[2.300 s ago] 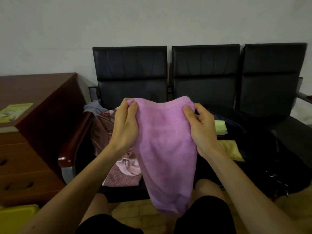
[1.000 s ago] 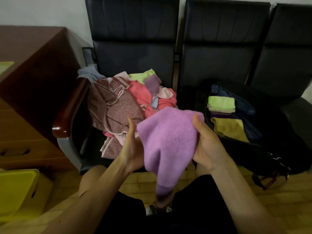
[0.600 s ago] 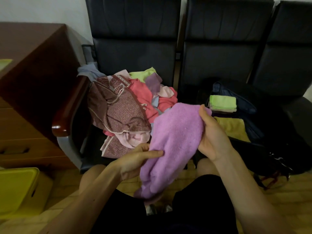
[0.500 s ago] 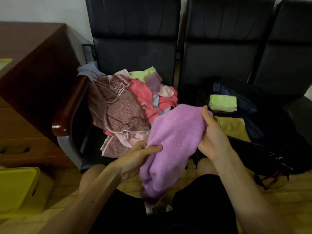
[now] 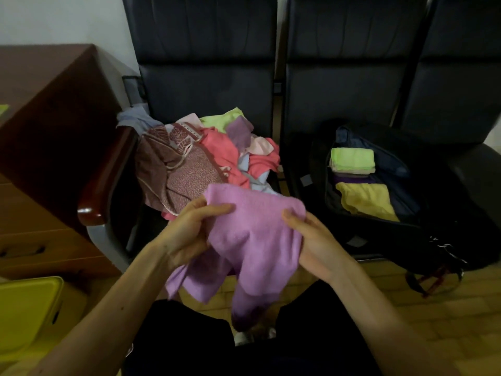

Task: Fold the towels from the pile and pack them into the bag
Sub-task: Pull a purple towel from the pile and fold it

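Head view: the task looks partly done. In the bag (image 5: pixel 379 234), which lies open on a black seat, a folded green towel (image 5: pixel 352 157) tops a small stack at the far end. A yellow towel (image 5: pixel 366 198) lies at the end nearer the person. Left of the bag, on the neighbouring seat, the pile (image 5: pixel 189 164) holds many unfolded cloths, so I judge that most of the folding is left.

The purple towel (image 5: pixel 254 234) is held in the air in front of the pile, left of the bag and nearer the person, not touching the bag. The left hand (image 5: pixel 187 232) grips its upper corner on the side away from the bag, fingers curled round the cloth. The right hand (image 5: pixel 317 245) grips the upper corner on the bag's side in the same way.

Between the hands the top edge runs roughly level. Below them the cloth hangs in loose, uneven flaps over the person's lap, so it appears only part folded and not yet ready for the bag.
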